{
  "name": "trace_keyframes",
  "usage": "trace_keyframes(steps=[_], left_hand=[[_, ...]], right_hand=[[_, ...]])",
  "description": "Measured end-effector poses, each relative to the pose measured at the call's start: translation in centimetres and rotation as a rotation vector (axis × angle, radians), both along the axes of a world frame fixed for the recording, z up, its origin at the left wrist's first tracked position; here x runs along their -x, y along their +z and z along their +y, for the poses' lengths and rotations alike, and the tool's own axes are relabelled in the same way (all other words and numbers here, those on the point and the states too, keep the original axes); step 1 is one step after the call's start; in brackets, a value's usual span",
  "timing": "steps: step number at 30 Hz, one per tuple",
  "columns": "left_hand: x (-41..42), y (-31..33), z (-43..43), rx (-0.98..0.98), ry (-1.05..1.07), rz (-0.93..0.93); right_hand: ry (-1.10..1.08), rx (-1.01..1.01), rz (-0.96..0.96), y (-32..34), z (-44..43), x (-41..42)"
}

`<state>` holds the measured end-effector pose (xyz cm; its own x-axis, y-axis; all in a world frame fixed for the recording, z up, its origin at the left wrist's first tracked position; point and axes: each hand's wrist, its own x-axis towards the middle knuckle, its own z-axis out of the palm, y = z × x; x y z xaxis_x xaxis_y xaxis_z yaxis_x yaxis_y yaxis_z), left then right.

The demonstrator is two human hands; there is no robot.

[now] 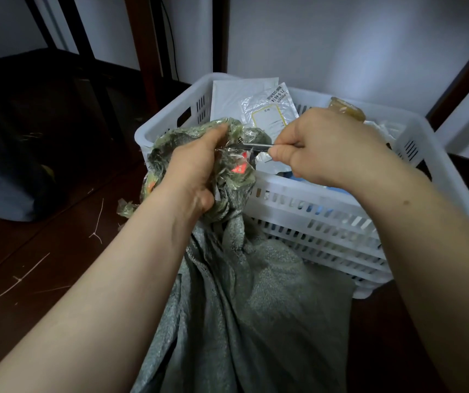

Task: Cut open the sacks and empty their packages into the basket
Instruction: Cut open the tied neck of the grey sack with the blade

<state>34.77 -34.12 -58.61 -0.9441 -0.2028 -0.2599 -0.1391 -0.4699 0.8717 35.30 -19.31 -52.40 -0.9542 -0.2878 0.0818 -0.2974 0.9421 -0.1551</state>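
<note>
Grey woven sack, neck perhaps film-wrapped, bunched in left hand

1. Dark brown wooden plank floor; thin pale plastic strips scattered on it, left side.
2. Crumpled clear film scrap on the floor.
3. Dark wooden upright post against a white wall; black cable beside the post.
4. Grey-blue soft bulk, far left, unidentifiable.

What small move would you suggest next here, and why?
Probably draw the slim metal blade through the clear tape: the left hand grips the bunched neck of the grey woven sack, and the right hand holds the tip there.
</note>
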Motion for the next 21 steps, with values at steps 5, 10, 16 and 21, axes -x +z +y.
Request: trace_keyframes(steps=[5, 10, 16, 21], left_hand=[[0.1, 0.0, 0.2, 0.002, 0.005, 0.016], [0.1, -0.1, 0.4, 0.009, 0.001, 0.015], [0.0, -0.3, 0.6, 0.075, 0.034, 0.033], [0.6, -1.9, 0.8, 0.563, 0.19, 0.199]], right_hand=[[-0.002, 0.014, 0.041, 0.5, 0.0, -0.2], [0.015, -0.046, 0.06, 0.3, -0.3, -0.3], [-0.008, -0.167, 0.134, -0.1, -0.4, -0.2], [-0.015, -0.239, 0.17, -0.6, -1.1, -0.5]])
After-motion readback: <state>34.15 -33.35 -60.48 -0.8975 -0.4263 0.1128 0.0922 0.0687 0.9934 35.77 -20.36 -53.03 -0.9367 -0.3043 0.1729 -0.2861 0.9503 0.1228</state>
